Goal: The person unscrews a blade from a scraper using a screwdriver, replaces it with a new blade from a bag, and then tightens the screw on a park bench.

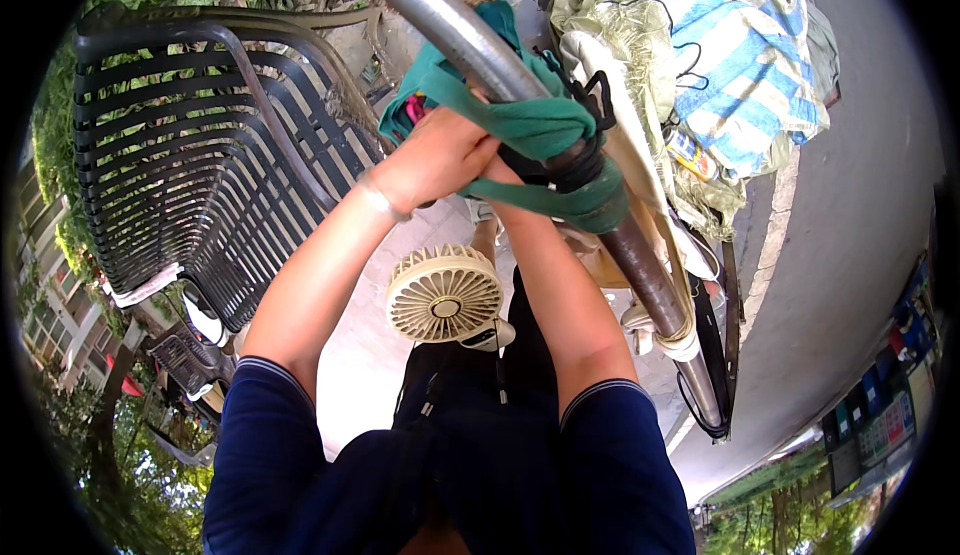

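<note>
My left hand [437, 158] is closed around a strap of a green cloth bag [535, 125] that is looped over a thick grey metal bar [470, 40]. My right hand [503, 177] reaches up behind the left one and is mostly hidden by the green cloth; only its forearm shows clearly. The bar runs diagonally from the top centre down to the lower right. A small cream neck fan [444, 295] hangs on my chest between both forearms.
A dark slatted metal bench [190, 145] stands at the left. Blue-and-white striped tarp [745, 55] and beige cloth are piled at the upper right. Black cords and white ties wrap the bar's lower end [690, 345]. Pale pavement lies below, greenery around the rim.
</note>
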{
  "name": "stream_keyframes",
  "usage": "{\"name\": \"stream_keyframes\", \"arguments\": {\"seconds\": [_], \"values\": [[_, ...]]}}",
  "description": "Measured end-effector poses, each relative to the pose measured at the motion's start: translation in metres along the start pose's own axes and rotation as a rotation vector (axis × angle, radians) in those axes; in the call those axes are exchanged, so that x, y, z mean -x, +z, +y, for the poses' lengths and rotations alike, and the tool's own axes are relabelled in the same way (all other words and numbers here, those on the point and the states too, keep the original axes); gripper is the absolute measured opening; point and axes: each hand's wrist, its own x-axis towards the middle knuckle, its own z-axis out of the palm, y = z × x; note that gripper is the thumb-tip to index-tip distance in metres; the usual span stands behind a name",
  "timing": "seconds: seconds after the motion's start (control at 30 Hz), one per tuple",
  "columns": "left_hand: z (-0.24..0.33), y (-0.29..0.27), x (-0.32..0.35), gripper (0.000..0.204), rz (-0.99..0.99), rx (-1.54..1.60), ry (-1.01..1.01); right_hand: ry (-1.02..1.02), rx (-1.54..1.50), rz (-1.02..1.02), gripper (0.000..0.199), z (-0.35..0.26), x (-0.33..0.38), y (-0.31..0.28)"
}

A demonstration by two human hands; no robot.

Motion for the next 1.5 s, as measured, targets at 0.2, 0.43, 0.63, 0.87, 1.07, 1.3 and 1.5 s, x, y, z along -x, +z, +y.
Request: {"name": "stream_keyframes", "arguments": {"seconds": [0.2,0.43,0.63,0.87,1.07,1.3,1.5], "values": [[-0.149,0.031,-0.006,0.04,-0.442,-0.765,-0.45,0.065,0.56,-0.279,0.026,-0.05,-0.011,0.002],[-0.081,0.047,0.026,0.031,-0.492,-0.926,-0.402,0.071,0.982,0.283,0.043,-0.1,-0.02,-0.016],[-0.146,0.1,0.069,0.019,-0.17,-0.68,-0.436,0.346,0.986,0.423,0.06,-0.021,-0.081,-0.037],[-0.095,0.084,0.036,0.026,-0.055,-0.709,-0.429,0.285,1.17,0.278,0.027,-0.021,-0.068,-0.067],[-0.072,0.076,0.031,0.042,0.005,-0.679,-0.393,0.197,1.072,0.223,0.022,-0.039,-0.032,-0.073],[-0.043,0.068,0.027,0.018,-0.331,-0.765,-0.472,0.005,0.82,0.39,0.021,-0.057,-0.012,-0.068],[-0.05,0.081,0.04,0.013,-0.307,-0.789,-0.474,-0.029,1.179,0.341,0.03,-0.017,-0.03,-0.057]]}}
